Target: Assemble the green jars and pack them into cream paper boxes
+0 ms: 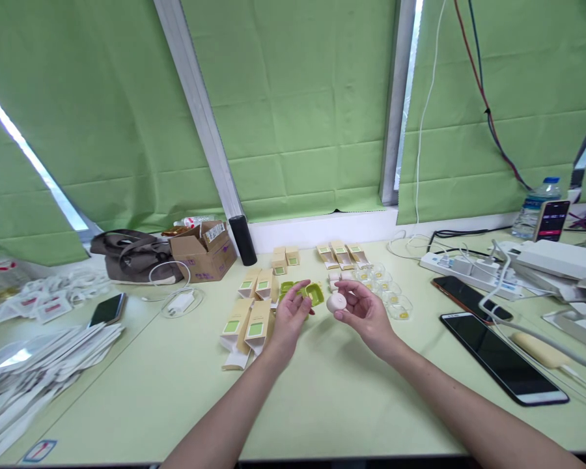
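Observation:
My right hand (366,316) is closed, pinching a small round pale-pink object (336,302) between thumb and fingers over the middle of the table. A short gap to its left, my left hand (290,319) has its fingers curled around the edge of a small green plastic tray (315,294). Another green piece (286,287) lies behind the left fingers, partly hidden. Several clear plastic domes (398,306) with yellow bits sit just beyond my right hand, with small white pieces (334,279) beside them. Cream boxes with green labels (257,329) lie next to my left forearm.
More cream boxes (342,254) stand farther back. A cardboard box (202,254), a black cylinder (243,241) and a grey bag (131,257) line the back left. White packets (49,365) cover the left side. Phones (502,358), cables and a power strip (469,275) lie right.

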`<state>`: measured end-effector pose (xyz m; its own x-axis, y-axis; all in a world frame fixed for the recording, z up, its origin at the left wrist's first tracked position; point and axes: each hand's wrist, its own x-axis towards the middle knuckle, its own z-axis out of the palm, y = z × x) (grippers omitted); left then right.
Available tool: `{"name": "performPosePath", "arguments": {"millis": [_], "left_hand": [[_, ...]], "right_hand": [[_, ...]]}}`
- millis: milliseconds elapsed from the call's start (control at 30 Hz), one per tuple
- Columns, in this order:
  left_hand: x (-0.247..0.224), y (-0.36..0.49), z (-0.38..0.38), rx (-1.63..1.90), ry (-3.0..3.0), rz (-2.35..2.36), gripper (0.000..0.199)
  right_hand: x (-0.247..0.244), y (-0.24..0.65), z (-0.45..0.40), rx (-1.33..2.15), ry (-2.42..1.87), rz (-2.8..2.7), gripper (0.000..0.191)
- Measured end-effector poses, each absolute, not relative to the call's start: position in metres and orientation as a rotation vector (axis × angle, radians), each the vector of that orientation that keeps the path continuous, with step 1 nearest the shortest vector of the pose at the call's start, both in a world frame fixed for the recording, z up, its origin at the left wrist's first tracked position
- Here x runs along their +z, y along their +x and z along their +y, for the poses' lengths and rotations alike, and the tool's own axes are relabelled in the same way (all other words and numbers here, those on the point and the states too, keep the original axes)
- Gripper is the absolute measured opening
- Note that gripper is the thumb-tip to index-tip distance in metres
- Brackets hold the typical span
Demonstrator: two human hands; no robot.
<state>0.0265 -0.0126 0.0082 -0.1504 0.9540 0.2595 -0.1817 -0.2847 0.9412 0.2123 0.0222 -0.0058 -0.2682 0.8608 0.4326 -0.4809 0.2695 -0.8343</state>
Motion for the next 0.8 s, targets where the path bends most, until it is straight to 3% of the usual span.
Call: {"name": "performPosePath", "arguments": {"millis": [233, 533, 800], "left_hand": [[0.008, 0.026, -0.012, 1.580, 1.277, 1.106, 0.075], [-0.002, 0.025, -0.007, 1.557, 1.392, 1.099, 0.078], [-0.009, 0.023, -0.007, 1.549, 1.542, 1.164, 0.081]], "right_hand": [[0.000, 0.211, 0.020, 1.142, -0.535, -1.336, 0.036], [-0.001, 0.212, 0.023, 1.113, -0.632, -1.399, 0.049], [-0.003, 0.210, 0.019, 1.130, -0.650, -1.398, 0.045]]}}
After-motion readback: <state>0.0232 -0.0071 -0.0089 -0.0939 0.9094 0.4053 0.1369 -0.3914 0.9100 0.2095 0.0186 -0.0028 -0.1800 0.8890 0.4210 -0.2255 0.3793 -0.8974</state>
